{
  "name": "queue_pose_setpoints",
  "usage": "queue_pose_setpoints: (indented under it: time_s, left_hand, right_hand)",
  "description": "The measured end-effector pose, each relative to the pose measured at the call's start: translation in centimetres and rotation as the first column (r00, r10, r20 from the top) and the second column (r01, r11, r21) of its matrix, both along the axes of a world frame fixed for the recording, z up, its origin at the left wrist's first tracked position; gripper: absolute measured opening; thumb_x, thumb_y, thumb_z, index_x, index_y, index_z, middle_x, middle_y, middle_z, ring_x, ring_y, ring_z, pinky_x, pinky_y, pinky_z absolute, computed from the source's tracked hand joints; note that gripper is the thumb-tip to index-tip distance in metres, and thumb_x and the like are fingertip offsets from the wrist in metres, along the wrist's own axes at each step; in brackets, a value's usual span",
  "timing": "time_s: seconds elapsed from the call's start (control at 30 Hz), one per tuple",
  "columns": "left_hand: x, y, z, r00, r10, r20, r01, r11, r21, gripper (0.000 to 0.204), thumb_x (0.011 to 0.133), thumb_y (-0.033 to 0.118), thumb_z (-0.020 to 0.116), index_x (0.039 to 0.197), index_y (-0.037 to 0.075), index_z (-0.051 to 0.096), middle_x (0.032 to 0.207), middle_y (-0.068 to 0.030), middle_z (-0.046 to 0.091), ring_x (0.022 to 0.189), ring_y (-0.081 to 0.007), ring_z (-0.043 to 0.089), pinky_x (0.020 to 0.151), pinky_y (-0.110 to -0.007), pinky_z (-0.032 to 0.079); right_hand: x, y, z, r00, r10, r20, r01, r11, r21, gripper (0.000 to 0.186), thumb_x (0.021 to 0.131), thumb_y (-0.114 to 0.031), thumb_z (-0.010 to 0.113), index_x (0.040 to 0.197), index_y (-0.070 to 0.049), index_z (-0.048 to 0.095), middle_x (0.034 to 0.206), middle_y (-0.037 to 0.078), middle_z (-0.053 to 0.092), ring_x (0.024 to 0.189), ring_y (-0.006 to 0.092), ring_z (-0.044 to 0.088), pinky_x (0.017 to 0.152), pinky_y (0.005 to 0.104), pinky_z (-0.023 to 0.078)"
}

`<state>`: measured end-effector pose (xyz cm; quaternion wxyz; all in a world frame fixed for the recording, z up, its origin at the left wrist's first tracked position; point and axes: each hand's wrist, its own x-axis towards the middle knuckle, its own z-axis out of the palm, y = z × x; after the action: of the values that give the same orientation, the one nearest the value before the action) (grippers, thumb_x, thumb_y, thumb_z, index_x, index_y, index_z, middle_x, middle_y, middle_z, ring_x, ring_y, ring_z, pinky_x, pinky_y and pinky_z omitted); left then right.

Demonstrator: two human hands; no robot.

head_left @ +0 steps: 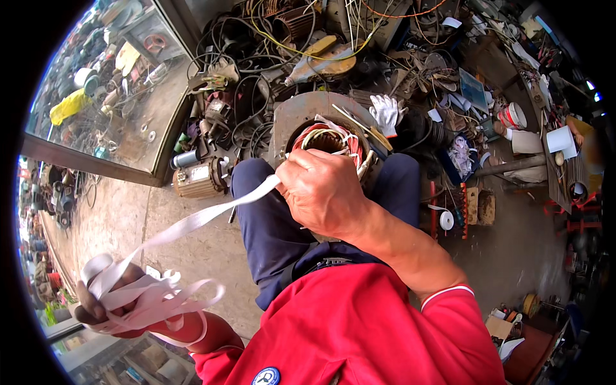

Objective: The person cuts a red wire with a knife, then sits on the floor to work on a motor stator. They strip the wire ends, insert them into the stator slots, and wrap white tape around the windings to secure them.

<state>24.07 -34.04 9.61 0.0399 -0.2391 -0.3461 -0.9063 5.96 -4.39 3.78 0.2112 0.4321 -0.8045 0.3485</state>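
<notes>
A white cotton tape [199, 221] stretches slantwise between my two hands. My left hand [102, 305], out at the lower left, is closed round a loose bundle of it, and several loops hang over the wrist. Right in front of me, my right hand [321, 192] is closed on the tape's other stretch, knuckles up. Just beyond that hand stands a grey motor stator [292, 119] between my knees. Red and pale winding wires [350, 142] ring its bore. My right hand covers the near side of the windings, so I cannot see where the tape ends there.
White work gloves [386, 114] and thin sticks [359, 125] lie by the stator's far right. A small motor [196, 178] rests on the floor at left, near a glass-panelled frame [96, 160]. Tangled cables [250, 96] and scrap fill the back. A white tape roll [446, 220] lies at right.
</notes>
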Motion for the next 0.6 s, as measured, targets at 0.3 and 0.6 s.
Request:
queue_pose_setpoints:
  time_s: [0.3, 0.6]
  left_hand:
    - [-4.1, 9.5, -3.3, 0.583, 0.812, -0.033, -0.718, 0.496, -0.488, 0.033, 0.097, 0.030, 0.064, 0.100, 0.001, 0.049, 0.099, -0.0232, 0.064, 0.081, -0.0265, 0.068, 0.067, -0.038, 0.059]
    - [-10.4, 16.7, 0.5, 0.993, -0.121, -0.012, 0.091, 0.806, -0.585, 0.042, 0.091, 0.033, 0.067, 0.116, 0.001, 0.060, 0.097, -0.0156, 0.066, 0.083, -0.0277, 0.065, 0.080, -0.040, 0.057]
  right_hand:
    - [-2.7, 9.3, 5.9, 0.938, -0.088, 0.336, 0.237, 0.869, -0.434, 0.011, 0.094, -0.010, 0.060, 0.090, -0.001, 0.066, 0.091, 0.011, 0.069, 0.063, 0.0127, 0.059, 0.056, 0.0252, 0.047]
    - [2.9, 50.2, -5.3, 0.705, 0.136, 0.697, 0.679, 0.156, -0.717, 0.031, 0.102, -0.037, 0.055, 0.105, -0.006, 0.056, 0.083, 0.003, 0.052, 0.064, 0.0077, 0.047, 0.050, 0.0203, 0.038]
